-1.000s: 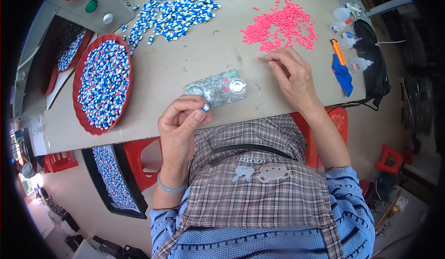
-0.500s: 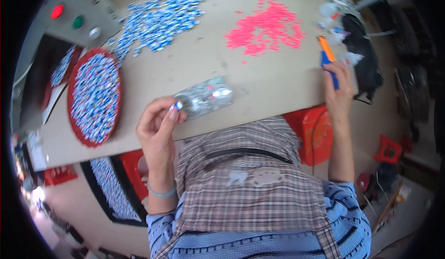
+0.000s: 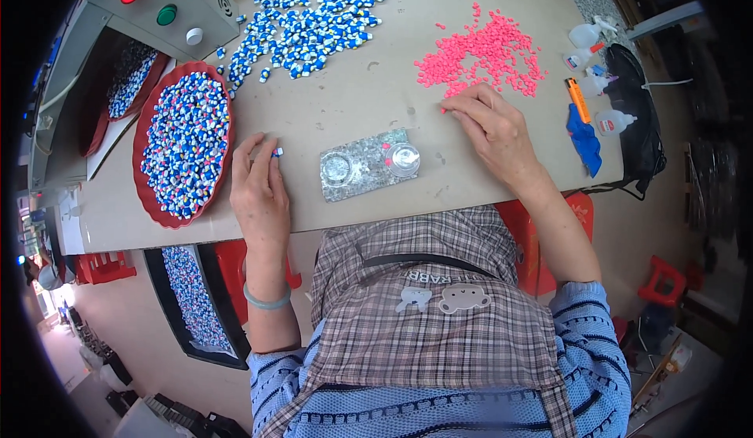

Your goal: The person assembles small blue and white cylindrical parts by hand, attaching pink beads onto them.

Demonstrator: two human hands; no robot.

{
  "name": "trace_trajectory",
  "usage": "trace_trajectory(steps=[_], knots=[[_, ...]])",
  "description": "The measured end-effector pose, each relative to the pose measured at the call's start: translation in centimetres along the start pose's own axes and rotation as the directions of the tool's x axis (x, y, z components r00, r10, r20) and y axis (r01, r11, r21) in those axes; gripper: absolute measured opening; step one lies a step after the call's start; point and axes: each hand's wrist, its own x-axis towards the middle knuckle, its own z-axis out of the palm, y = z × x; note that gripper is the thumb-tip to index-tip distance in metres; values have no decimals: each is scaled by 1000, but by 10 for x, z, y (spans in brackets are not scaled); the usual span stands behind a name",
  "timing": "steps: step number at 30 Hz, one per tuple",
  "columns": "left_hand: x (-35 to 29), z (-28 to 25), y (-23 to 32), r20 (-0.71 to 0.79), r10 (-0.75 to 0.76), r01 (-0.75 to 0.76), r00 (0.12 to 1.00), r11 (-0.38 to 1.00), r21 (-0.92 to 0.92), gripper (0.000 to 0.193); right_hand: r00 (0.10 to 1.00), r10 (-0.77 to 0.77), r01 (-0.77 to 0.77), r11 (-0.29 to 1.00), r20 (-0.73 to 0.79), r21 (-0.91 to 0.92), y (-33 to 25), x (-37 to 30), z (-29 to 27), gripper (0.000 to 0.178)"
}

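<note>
My left hand [image 3: 260,195] is palm down beside the red scalloped tray [image 3: 230,136], its fingers closed. A tiny blue-and-white piece [image 3: 277,152] shows at its thumb tip. My right hand [image 3: 496,136] pinches a small pink piece [image 3: 443,111] at the near edge of the scattered pink pieces [image 3: 490,54]. Between my hands lies a mottled grey plate [image 3: 361,183] bearing two round clear dishes, a left dish [image 3: 337,169] and a right dish [image 3: 404,159]. A couple of pink bits lie by the right dish.
Blue-and-white pieces [image 3: 314,34] are spread at the far left; more fill the tray. A grey machine [image 3: 188,3] with coloured buttons stands left. At right are an orange-handled tool [image 3: 578,101], a blue cloth [image 3: 584,144], clear bottles [image 3: 614,122] and a black bag [image 3: 643,132].
My right hand has let go of the blue cloth and moved left to the pink pieces. My left hand has turned palm down and shifted left, away from the grey plate.
</note>
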Motion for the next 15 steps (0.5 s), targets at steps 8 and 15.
trace_trajectory(steps=[8,15], knots=[[36,-1,26,38,54,-52,998,997,-56,26,988,-117,125,990,104,-66,8,4,-5,10],[90,43,15,95,117,-126,989,988,90,20,949,-27,71,989,314,-128,3,13,-22,12]])
